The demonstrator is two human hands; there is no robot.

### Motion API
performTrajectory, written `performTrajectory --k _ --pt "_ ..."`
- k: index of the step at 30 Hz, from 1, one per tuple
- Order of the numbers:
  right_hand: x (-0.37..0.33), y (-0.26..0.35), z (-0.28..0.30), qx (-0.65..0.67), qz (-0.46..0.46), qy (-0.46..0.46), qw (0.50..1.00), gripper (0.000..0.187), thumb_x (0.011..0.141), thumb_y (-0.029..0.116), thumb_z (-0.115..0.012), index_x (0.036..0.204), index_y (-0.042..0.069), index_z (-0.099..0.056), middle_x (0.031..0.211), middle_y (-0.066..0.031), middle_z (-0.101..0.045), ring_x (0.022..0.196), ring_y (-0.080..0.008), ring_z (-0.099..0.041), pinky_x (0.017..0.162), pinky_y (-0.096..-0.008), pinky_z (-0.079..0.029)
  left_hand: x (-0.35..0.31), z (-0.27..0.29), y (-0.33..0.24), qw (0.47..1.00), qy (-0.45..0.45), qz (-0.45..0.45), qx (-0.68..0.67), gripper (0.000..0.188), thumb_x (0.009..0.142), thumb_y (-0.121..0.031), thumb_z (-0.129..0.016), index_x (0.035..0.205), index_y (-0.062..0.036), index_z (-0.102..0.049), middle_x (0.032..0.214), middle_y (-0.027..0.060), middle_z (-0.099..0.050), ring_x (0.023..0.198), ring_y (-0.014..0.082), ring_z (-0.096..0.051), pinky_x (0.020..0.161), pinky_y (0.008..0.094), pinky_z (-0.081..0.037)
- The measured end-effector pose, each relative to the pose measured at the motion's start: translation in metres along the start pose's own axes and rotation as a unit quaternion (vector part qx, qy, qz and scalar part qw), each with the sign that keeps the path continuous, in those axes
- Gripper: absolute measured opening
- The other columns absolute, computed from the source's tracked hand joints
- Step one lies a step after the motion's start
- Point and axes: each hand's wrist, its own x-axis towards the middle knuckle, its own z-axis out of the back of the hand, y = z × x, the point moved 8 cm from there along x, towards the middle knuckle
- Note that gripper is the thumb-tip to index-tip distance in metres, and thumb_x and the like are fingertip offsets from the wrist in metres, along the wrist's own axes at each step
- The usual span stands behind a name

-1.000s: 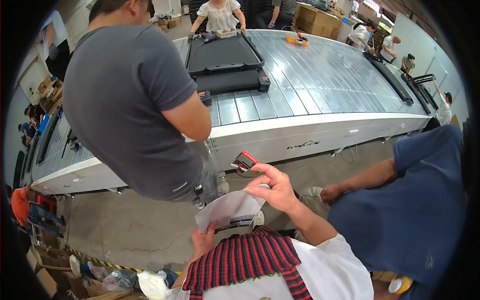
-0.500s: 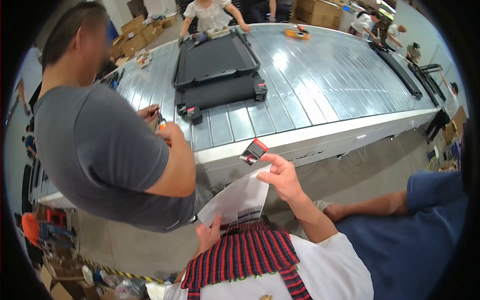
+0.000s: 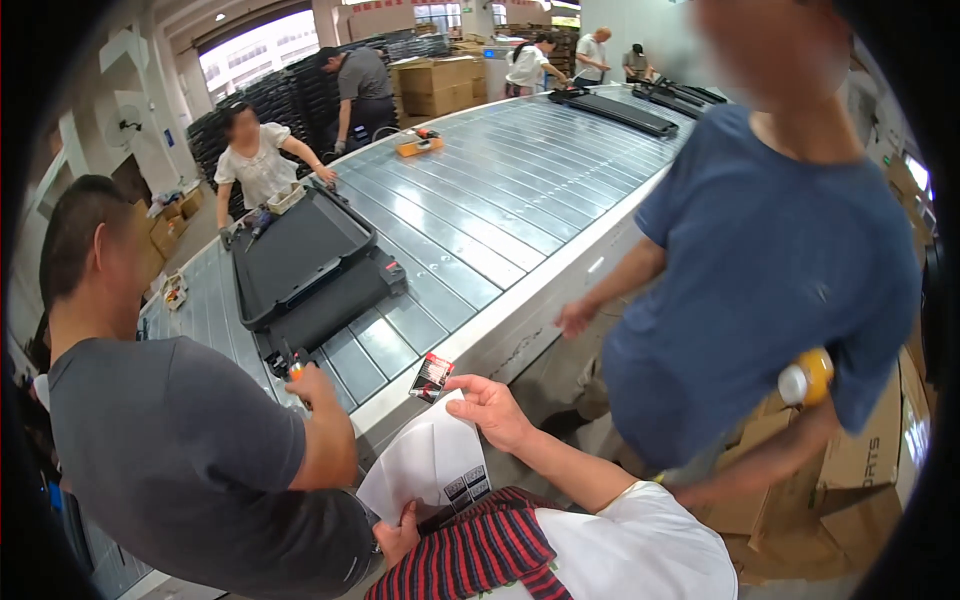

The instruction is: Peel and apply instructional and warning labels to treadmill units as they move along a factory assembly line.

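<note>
A sheet of white label backing paper (image 3: 425,458) hangs in front of me, with several small dark printed labels near its lower right corner. My left hand (image 3: 398,537) is closed on its lower edge. At the sheet's top corner is my right hand (image 3: 492,412), its thumb by the paper. A small red-and-black label (image 3: 431,377) sticks out from the tip of its index finger. Beyond, on the metal roller table (image 3: 480,215), lies a black treadmill-like frame (image 3: 305,255); neither hand touches it.
Close on my left, a co-worker in grey (image 3: 180,440) holds an orange-handled tool (image 3: 296,370). A person in a blue shirt (image 3: 760,290) stands close on my right, a yellow bottle (image 3: 806,377) by the arm. Another person (image 3: 262,165) stands across the table. Cardboard boxes (image 3: 810,510) are at lower right.
My view has swung right and up, so the table and frame appear further left. The person in blue has come fully into view. Both hands keep the sheet and label.
</note>
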Motion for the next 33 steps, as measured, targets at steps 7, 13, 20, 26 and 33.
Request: performTrajectory --k 7,13,20,26,33 --pt "-0.032 -0.005 -0.007 0.003 0.033 -0.066 0.997 0.025 0.084 0.01 -0.056 0.107 0.002 -0.051 0.076 0.0022 -0.054 0.066 -0.0036 -0.05 0.06 -0.0173 -0.041 -0.015 0.013 -0.018 0.989 0.106 -0.09 0.045 0.023 0.083 -0.021 -0.056 0.089 -0.0002 -0.06 0.079 0.0157 -0.062 0.073 0.0292 -0.06 0.067 0.0332 -0.045" --pt "-0.042 -0.013 -0.003 -0.009 0.045 -0.148 0.988 0.021 0.089 0.016 -0.048 0.104 0.003 -0.053 0.076 0.0028 -0.053 0.063 -0.003 -0.048 0.056 -0.017 -0.039 -0.017 0.02 -0.018 0.982 0.07 -0.173 0.021 0.021 0.079 -0.017 -0.061 0.088 0.0019 -0.061 0.068 0.0146 -0.062 0.062 0.0151 -0.058 0.058 0.029 -0.045" --pt "-0.018 -0.018 0.009 -0.048 0.022 -0.15 0.987 0.024 0.09 0.024 -0.045 0.105 0.006 -0.052 0.074 0.0021 -0.055 0.06 -0.0033 -0.048 0.053 -0.0174 -0.038 0.001 0.012 0.016 0.996 0.081 -0.042 0.007 0.02 0.079 -0.016 -0.06 0.088 0.0021 -0.061 0.076 0.0122 -0.063 0.071 0.0194 -0.059 0.066 0.0309 -0.045" --pt "0.041 -0.016 0.026 0.016 0.059 -0.158 0.986 0.022 0.087 0.017 -0.052 0.104 0.004 -0.051 0.071 -0.0002 -0.056 0.062 -0.0055 -0.051 0.056 -0.0191 -0.041 0.028 -0.015 0.013 0.996 0.073 -0.015 -0.058 0.022 0.079 -0.018 -0.063 0.086 0.0024 -0.062 0.075 0.0087 -0.064 0.069 0.0134 -0.057 0.064 0.0282 -0.045" --pt "0.125 -0.012 0.061 0.017 0.025 -0.137 0.99 0.022 0.087 0.016 -0.052 0.104 0.002 -0.05 0.072 -0.0001 -0.054 0.061 -0.0055 -0.05 0.057 -0.0191 -0.041 0.104 -0.053 0.014 0.999 0.012 0.021 -0.032 0.02 0.08 -0.017 -0.061 0.081 0.0026 -0.061 0.065 0.0096 -0.061 0.063 0.0105 -0.054 0.058 0.0291 -0.044"
